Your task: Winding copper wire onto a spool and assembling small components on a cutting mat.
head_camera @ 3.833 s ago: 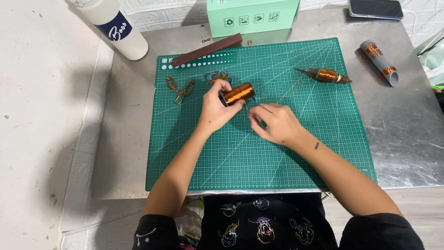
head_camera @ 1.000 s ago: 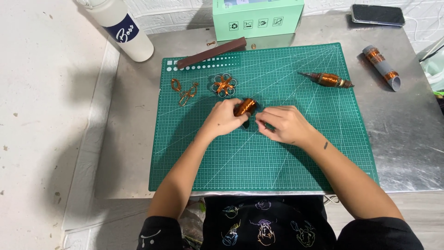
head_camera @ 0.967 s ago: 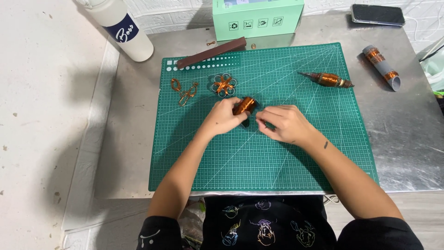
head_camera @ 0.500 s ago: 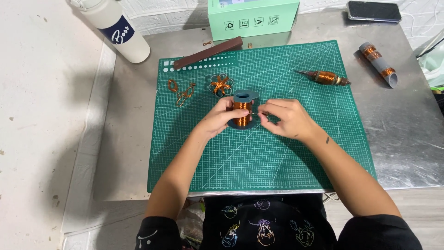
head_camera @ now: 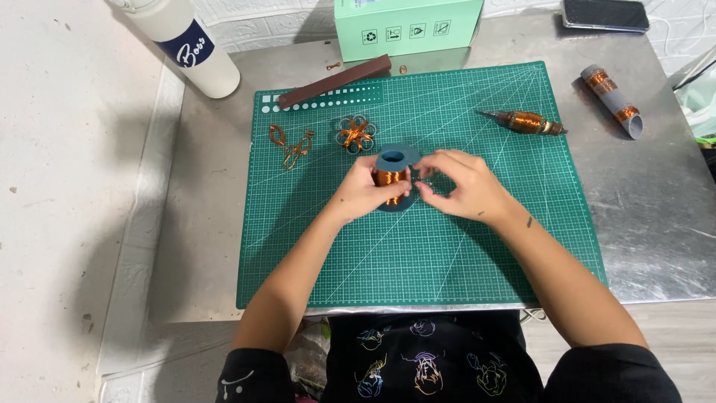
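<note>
Green cutting mat [head_camera: 477, 246] carries a copper wire spool [head_camera: 391, 177], axis upright, hollow end facing up; left hand [head_camera: 362, 192] grips it, right hand [head_camera: 462, 190] pinches beside it.

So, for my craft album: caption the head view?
Left hand steadies a copper-wire spool on the green cutting mat; right hand alongside.

Craft workbench, hobby workshop: green gridded cutting mat [head_camera: 477, 246] on steel table [head_camera: 656, 224]; copper-wire spools far right [head_camera: 526, 122]; bent wire ornaments far left [head_camera: 355, 133].
</note>
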